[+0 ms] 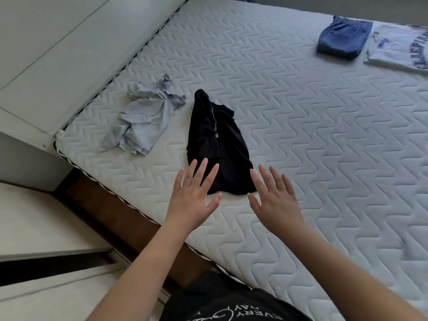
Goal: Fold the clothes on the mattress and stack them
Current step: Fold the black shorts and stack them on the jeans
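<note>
Quilted white fabric with a zigzag pattern covers the mattress (301, 126) in front of me, and a pale headboard (58, 54) stands along its left side. From my head view, my left hand (193, 193) and my right hand (271, 195) both reach forward with the fingers straight and spread wide, holding nothing. They are at the near edge of the black garment (217, 144), which lies crumpled near the mattress corner. I think this piece is the next one to fold. To do it well, I should first pull it flat and find its hem or shoulders, because now its shape is not clear. Just beside it on the left lies a crumpled light blue garment (143, 119), also not folded. Far to the right, folded jeans (340, 40) lie beside a white printed shirt (403, 47), well apart from my hands. Nothing blocks the way to the black piece.
</note>
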Demonstrator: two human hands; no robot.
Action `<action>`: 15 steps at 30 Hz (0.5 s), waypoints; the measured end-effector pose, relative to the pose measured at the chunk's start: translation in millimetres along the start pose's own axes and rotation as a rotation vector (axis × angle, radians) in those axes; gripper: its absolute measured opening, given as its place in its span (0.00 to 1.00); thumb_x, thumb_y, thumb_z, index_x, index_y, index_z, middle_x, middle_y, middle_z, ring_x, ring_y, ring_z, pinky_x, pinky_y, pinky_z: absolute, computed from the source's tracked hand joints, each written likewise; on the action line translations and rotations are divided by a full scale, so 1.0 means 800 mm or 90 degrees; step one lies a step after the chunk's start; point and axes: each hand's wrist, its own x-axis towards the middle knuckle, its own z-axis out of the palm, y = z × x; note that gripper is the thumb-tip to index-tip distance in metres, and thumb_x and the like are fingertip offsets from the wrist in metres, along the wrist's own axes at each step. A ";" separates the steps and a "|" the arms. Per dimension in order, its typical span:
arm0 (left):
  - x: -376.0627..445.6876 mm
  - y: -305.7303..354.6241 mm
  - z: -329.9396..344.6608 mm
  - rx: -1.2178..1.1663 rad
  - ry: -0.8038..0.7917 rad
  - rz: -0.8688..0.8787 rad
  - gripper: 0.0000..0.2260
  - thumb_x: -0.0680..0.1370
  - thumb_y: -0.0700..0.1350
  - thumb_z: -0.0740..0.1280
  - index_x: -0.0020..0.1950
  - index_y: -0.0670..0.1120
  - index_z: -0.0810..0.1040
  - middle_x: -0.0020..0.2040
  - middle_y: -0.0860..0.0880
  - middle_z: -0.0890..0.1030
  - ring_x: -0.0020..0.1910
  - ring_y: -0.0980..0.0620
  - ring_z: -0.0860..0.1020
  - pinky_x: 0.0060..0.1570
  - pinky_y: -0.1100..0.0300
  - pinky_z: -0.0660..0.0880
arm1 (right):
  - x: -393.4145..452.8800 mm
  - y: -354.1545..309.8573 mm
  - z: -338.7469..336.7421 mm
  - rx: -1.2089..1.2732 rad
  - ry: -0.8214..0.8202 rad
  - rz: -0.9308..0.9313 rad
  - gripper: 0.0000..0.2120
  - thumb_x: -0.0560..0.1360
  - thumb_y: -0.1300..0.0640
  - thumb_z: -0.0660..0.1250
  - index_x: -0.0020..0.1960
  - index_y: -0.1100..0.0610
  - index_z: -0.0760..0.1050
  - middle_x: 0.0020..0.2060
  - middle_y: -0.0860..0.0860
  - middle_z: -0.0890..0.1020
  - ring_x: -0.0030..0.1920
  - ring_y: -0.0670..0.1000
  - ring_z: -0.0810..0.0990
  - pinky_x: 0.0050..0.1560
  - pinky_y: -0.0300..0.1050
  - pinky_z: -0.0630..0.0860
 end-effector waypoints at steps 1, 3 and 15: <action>0.005 -0.002 0.005 -0.001 -0.007 0.000 0.31 0.81 0.63 0.48 0.79 0.58 0.38 0.80 0.52 0.40 0.78 0.52 0.36 0.76 0.48 0.38 | 0.004 0.002 0.003 0.004 -0.001 0.003 0.30 0.81 0.41 0.46 0.80 0.50 0.48 0.79 0.51 0.52 0.79 0.55 0.49 0.76 0.52 0.40; 0.015 -0.008 0.015 0.001 -0.024 0.005 0.31 0.80 0.63 0.48 0.79 0.58 0.37 0.80 0.52 0.39 0.78 0.52 0.36 0.76 0.49 0.37 | 0.012 0.004 0.009 0.007 -0.005 0.009 0.30 0.81 0.42 0.47 0.80 0.50 0.49 0.79 0.51 0.53 0.79 0.55 0.49 0.76 0.53 0.42; 0.090 -0.092 0.125 -0.029 -0.120 0.063 0.33 0.78 0.64 0.46 0.79 0.57 0.39 0.81 0.51 0.44 0.79 0.49 0.40 0.75 0.49 0.40 | 0.095 -0.031 0.093 0.007 -0.060 0.097 0.30 0.81 0.42 0.49 0.80 0.50 0.48 0.79 0.51 0.52 0.79 0.54 0.49 0.77 0.54 0.46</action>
